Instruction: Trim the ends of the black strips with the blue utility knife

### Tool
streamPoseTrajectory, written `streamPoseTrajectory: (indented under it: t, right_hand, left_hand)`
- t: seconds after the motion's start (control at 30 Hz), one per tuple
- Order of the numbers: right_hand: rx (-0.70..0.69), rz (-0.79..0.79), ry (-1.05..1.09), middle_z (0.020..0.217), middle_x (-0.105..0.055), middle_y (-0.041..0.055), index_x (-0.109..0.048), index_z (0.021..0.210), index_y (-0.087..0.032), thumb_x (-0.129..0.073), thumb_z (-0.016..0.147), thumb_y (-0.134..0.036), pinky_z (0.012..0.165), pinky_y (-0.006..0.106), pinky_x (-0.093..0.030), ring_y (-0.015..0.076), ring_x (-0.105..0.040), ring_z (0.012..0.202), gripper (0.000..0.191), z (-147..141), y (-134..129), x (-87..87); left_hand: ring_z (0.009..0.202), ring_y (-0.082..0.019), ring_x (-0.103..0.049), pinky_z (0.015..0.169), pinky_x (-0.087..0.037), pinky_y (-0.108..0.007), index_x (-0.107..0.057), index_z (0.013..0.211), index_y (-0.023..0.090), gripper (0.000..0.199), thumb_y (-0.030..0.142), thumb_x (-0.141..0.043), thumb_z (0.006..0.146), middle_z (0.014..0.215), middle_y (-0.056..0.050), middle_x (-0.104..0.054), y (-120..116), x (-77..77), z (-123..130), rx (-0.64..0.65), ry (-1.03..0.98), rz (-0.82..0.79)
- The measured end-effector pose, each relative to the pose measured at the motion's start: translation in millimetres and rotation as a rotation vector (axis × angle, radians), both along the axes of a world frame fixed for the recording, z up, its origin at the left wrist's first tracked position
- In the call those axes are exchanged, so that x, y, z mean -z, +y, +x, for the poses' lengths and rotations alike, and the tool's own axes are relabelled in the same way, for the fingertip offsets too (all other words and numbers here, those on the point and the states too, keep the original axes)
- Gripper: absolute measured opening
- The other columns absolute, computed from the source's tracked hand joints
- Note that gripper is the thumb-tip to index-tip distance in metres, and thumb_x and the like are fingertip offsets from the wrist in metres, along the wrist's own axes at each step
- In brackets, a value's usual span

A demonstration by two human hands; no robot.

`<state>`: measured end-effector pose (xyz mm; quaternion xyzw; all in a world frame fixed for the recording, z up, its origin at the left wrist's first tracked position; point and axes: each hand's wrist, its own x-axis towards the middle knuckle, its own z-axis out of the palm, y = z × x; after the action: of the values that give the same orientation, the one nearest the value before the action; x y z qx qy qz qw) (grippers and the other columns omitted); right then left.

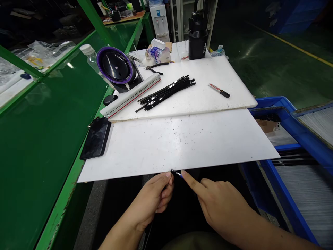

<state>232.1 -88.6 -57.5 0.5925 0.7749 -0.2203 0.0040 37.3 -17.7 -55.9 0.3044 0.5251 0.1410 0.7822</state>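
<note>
1. Left hand (158, 192): coming in from below, just beyond the near edge of the white board (182, 139). Thumb and forefinger are pressing together, with a small dark piece (171, 170) showing at their tips; the other fingers are curling inward. Most of the piece is hiding behind the thumb, so its full shape is staying unclear.

2. Right hand (218, 199): closing around a slim tool (178, 174), metallic toward the tip and blue nearer the fingers. The forefinger is stretching along it; the thumb and remaining fingers are lying out of sight, so how tightly they are gripping cannot be told.

3. Tool and piece: the tool is pointing at the left thumb tip, its end meeting or nearly meeting the dark piece. Contact is proving too small to judge.

4. Farther back, a white slab (221, 76) is resting on the board, bearing a loose bundle of glossy black strips (166, 93), a red-and-black cutter (219, 90) lying well apart to the right, and pliers (156, 66) behind.

5. Left side: a pale bar with a red stripe (132, 95) is slanting beside the strips; a dark flat device (95, 138) is overlapping the board's edge.

6. Right side: blue crates (307, 147) are standing beside the board, holding stacked sheets.
</note>
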Motion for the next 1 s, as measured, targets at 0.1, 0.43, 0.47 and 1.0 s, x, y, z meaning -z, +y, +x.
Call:
streamPoseTrajectory:
  t: [0.1,0.43,0.47,1.0]
  right_hand:
    - [-0.028,0.036,-0.081,0.073,-0.063,0.0008,-0.024,0.154,-0.032,-0.044,0.086,-0.012,0.048,0.032,-0.011,0.0196,-0.057,0.049,0.074,-1.1,0.6,1.1]
    - [0.054,-0.031,0.177,0.08,-0.068,-0.0011,-0.028,0.152,-0.038,-0.04,0.092,-0.013,0.052,0.031,-0.023,0.0185,-0.065,0.067,0.066,8.1,2.4,0.6]
    - [0.053,-0.029,0.184,0.08,-0.067,-0.0013,-0.029,0.151,-0.038,-0.04,0.092,-0.013,0.052,0.031,-0.023,0.0183,-0.065,0.067,0.066,8.3,2.6,0.6]
    - [0.0,0.066,-0.017,0.074,-0.064,0.0001,-0.027,0.153,-0.032,-0.043,0.086,-0.011,0.045,0.03,-0.019,0.0174,-0.059,0.053,0.072,0.5,-1.7,2.4]
  left_hand:
    - [0.043,-0.004,-0.019,0.038,-0.011,-0.016,-0.047,0.077,0.019,0.035,0.05,-0.053,0.09,0.056,0.008,-0.033,0.1,1.1,-0.6,0.003,0.01,0.004]
    - [0.044,-0.004,-0.018,0.038,-0.01,-0.017,-0.046,0.077,0.019,0.034,0.049,-0.052,0.091,0.056,0.008,-0.032,0.8,-0.3,-1.9,0.012,0.014,-0.006]
    - [0.044,-0.004,-0.018,0.038,-0.01,-0.017,-0.046,0.077,0.019,0.034,0.049,-0.052,0.091,0.056,0.008,-0.032,0.9,-0.5,-2.2,0.015,0.013,-0.005]
    - [0.044,-0.004,-0.017,0.038,-0.01,-0.017,-0.046,0.077,0.019,0.035,0.051,-0.053,0.09,0.056,0.008,-0.032,2.4,0.8,-2.8,0.036,0.014,0.008]
